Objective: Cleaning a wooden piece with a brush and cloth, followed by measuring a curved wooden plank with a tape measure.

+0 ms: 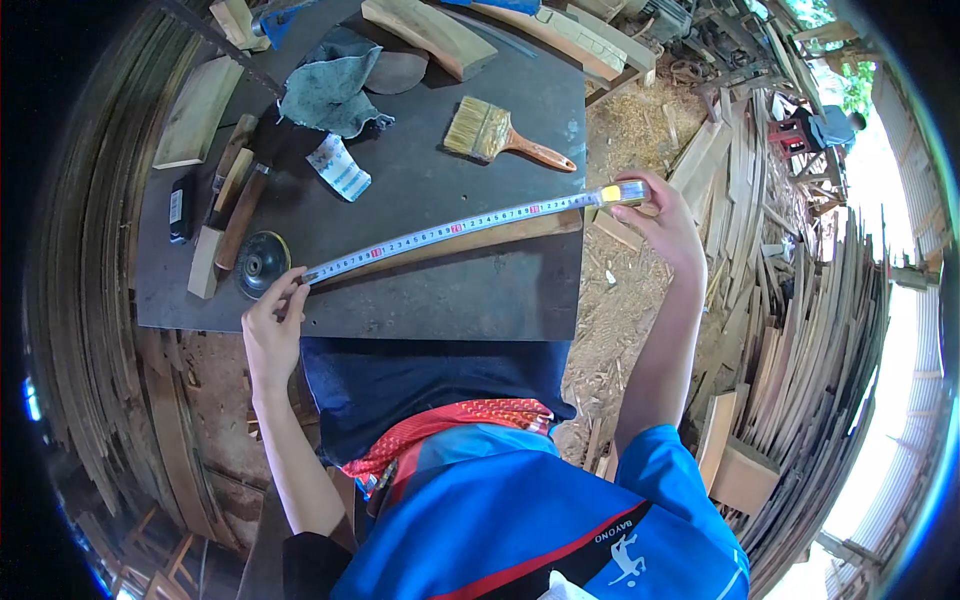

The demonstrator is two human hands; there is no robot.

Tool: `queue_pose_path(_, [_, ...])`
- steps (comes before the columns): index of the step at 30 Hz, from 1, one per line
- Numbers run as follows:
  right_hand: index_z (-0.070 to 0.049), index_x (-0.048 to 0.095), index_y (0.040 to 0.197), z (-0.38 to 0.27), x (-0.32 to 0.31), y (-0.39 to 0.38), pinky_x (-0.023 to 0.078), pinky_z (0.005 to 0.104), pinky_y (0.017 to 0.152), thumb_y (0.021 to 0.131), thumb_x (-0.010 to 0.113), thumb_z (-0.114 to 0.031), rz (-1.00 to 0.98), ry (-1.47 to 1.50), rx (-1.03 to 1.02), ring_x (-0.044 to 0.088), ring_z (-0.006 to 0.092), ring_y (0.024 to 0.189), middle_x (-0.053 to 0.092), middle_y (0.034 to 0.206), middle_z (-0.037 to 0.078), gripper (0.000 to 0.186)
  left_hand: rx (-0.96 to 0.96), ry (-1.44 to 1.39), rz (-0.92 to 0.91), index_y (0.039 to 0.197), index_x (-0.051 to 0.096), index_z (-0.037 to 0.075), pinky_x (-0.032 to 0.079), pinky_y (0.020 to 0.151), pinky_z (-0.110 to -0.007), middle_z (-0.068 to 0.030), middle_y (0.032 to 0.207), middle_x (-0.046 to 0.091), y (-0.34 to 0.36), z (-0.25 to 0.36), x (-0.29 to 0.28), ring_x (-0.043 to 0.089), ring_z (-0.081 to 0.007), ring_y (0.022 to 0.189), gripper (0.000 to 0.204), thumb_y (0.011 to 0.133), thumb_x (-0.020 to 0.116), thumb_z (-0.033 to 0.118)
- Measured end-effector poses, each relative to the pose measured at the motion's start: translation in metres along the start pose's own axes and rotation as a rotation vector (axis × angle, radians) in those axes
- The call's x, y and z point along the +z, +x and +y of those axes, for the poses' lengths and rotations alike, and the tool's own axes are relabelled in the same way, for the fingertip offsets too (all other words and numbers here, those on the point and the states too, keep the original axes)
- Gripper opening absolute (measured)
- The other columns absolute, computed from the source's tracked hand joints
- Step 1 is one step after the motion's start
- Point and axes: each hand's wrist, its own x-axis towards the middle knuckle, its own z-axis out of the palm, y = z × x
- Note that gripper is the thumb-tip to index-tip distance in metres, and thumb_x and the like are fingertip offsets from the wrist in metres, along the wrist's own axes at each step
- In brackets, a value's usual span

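Observation:
A tape measure (pixel 450 231) is drawn out across the dark tabletop, its pale blade slanting up to the right. My left hand (pixel 272 325) pinches the blade's end near the table's front left. In my right hand (pixel 662 222) is the tape's case, with a yellow patch on it, just past the table's right edge. Beneath the blade lies a long, narrow wooden strip (pixel 480 240), partly covered by it. Close to my left fingers rests a round, dark disc (pixel 264 262).
The dark table (pixel 470 310) bears a wide paintbrush (pixel 482 132), a grey cloth (pixel 332 88), a blue-and-white wrapper (pixel 340 168), wooden-handled tools (pixel 240 210) and a small black object (pixel 182 210). Wooden blocks (pixel 430 35) lie at the back. Stacked planks (pixel 800 360) stand right; a person (pixel 833 125) sits far right.

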Motion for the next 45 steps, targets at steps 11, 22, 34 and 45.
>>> queue_pose_path(11, [-0.004, 0.056, 0.128, 0.011, 0.034, 0.006, 0.052, 0.0288, 0.09, 0.093, 0.08, -0.012, 0.015, 0.062, 0.054, 0.064, 0.0109, 0.101, 0.066, 0.11, 0.003, 0.043, -0.04, -0.012, -0.023, 0.129, 0.075, 0.005, 0.054, 0.066, -0.027, -0.0106, 0.096, 0.077, 0.002, -0.003, -0.002, 0.063, -0.0093, 0.07, 0.029, 0.101, 0.073, 0.012])
queue_pose_path(22, [-0.005, 0.063, 0.111, 0.01, 0.07, 0.007, 0.047, 0.0231, 0.064, 0.085, 0.091, -0.028, 0.376, 0.127, 0.079, 0.062, 0.0068, 0.079, 0.069, 0.093, 0.003, 0.045, -0.045, -0.034, -0.009, 0.128, 0.074, 0.003, 0.054, 0.067, -0.025, -0.0098, 0.098, 0.078, 0.001, 0.001, 0.0, 0.064, -0.0081, 0.07, 0.028, 0.101, 0.072, 0.01])
queue_pose_path(34, [-0.004, 0.062, 0.111, 0.011, 0.072, 0.007, 0.052, 0.03, 0.071, 0.078, 0.096, -0.029, 0.413, 0.056, 0.111, 0.066, 0.012, 0.083, 0.07, 0.092, 0.005, 0.054, -0.042, -0.008, -0.004, 0.129, 0.074, 0.004, 0.054, 0.066, -0.026, -0.0094, 0.097, 0.077, 0.0, 0.0, 0.005, 0.064, -0.0078, 0.069, 0.029, 0.101, 0.071, 0.009])
queue_pose_path(45, [-0.004, 0.057, 0.116, 0.001, 0.089, 0.008, 0.05, 0.0292, 0.075, 0.079, 0.095, -0.017, 0.543, 0.034, 0.018, 0.057, 0.0116, 0.088, 0.059, 0.096, 0.002, 0.055, 0.065, 0.016, 0.071, 0.12, 0.077, 0.004, 0.052, 0.063, -0.031, -0.014, 0.097, 0.079, -0.006, -0.002, -0.001, 0.065, -0.0124, 0.068, 0.024, 0.097, 0.075, 0.011])
